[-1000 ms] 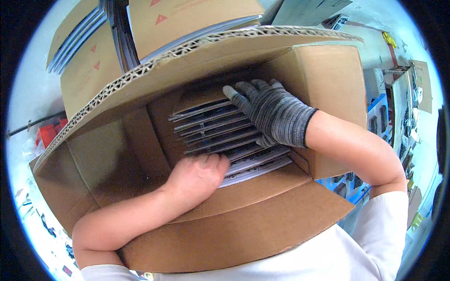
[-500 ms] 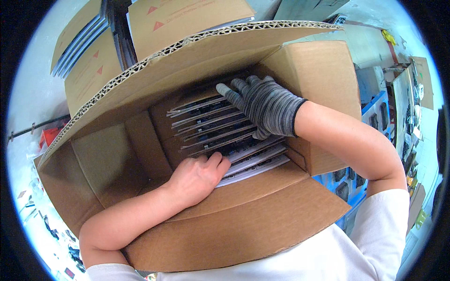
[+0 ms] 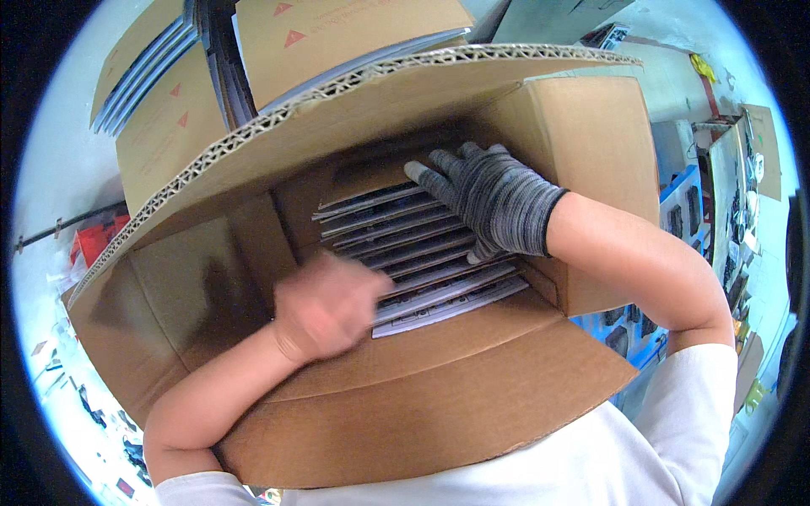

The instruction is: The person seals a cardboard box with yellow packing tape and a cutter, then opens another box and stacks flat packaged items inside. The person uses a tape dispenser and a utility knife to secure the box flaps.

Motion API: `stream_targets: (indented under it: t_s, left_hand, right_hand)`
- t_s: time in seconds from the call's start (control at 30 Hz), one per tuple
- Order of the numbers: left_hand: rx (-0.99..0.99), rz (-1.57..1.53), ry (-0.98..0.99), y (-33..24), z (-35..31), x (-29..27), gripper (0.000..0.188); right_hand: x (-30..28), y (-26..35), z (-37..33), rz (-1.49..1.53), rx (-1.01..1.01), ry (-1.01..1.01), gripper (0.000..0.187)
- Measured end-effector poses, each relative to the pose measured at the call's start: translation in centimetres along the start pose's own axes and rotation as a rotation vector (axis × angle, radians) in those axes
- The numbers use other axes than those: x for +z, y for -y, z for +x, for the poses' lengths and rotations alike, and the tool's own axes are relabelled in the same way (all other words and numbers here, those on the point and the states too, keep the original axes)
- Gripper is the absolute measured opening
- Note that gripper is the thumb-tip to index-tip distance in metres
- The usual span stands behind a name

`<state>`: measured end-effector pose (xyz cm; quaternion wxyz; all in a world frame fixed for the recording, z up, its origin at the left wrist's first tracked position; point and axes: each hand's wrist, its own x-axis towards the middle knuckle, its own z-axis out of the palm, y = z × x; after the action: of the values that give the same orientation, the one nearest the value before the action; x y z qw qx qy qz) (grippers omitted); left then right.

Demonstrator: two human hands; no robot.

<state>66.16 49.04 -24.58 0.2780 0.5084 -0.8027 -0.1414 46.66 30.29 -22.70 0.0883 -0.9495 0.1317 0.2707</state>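
A large open cardboard box (image 3: pixel 472 396) lies before me. Inside it, a row of thin flat panels (image 3: pixel 405 221) stands closely packed, pale edges alternating with dark gaps; what they are made of is hard to tell. The nearest one has a white printed face (image 3: pixel 456 309). My right hand (image 3: pixel 498 196), in a grey striped knit glove, rests across the panels' right part with fingers spread and thumb apart. My bare left hand (image 3: pixel 329 304) is at the left ends of the nearer panels, its fingers smeared by motion.
Behind the box's raised far flap (image 3: pixel 354 101) stand cardboard packs (image 3: pixel 337 42) and a stack of flat packs (image 3: pixel 152 72). To the right is a blue rack (image 3: pixel 682 207) holding dark parts. A red object (image 3: pixel 91 244) shows at the far left.
My left hand has drawn back to the left and up, uncovering more of the near panels. My right hand has shifted slightly right and down, fingers still spread over the row.
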Motion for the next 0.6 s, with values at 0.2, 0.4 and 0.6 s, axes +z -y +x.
stream_targets:
  t_s: [0.2,0.4,0.6]
  left_hand:
    - [-0.768,-0.362,-0.116,5.7,0.8,0.7,0.034]
    - [-1.123,-0.964,-0.259,6.5,0.0,5.3,0.059]
    - [-0.692,-0.214,-0.366,2.2,0.3,1.4,0.02]
  right_hand:
    - [-0.8,-0.6,0.4,0.044,-0.048,0.042,0.122]
    - [-1.3,-1.0,0.6,0.071,-0.034,0.045,0.124]
    - [-0.6,-1.1,0.5,0.123,-0.008,0.057,0.129]
